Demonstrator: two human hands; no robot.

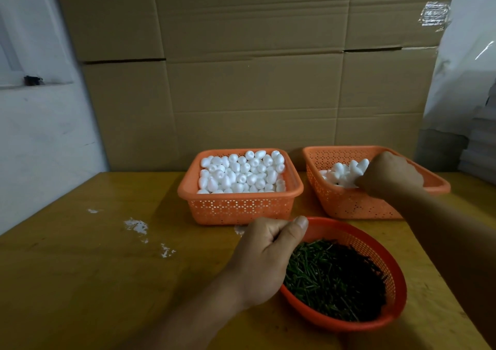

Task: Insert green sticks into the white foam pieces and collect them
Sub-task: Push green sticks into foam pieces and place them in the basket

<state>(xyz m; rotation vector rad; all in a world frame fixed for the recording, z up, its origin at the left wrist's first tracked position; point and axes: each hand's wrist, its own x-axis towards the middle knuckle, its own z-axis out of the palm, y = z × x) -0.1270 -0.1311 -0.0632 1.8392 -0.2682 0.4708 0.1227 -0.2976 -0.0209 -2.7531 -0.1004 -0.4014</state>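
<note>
Backdrop: flattened brown cardboard sheets (241, 54) fill the upper frame behind your bench; I count at least four panels.
Surface: one yellow wooden table (80, 282), with white foam crumbs (137, 226) scattered at left of centre.
Baskets: two square orange perforated plastic baskets. The centre-frame basket (239, 207) is heaped with plain white egg-shaped foam pieces (241, 172), too many to count. The right-hand basket (349, 204) holds a small cluster of foam pieces (341, 174), perhaps a dozen.
Bowl: one round red mesh plastic bowl (375, 253) at lower centre-right, full of short green sticks (330, 274) lying every which way, uncountable.
Right hand (389, 178): reaches into the right-hand basket, fingers curled down among the cluster. Whether they grip a piece I cannot tell.
Left hand (265, 258): sits at the bowl's left rim, fingers folded to the palm, thumb pressed over them. Any stick pinched inside is hidden.
Key relation: the sticks lie just right of and below your left fingers, so your left hand is the nearer one. No common long axis, so judge each stick as you pick it.
</note>
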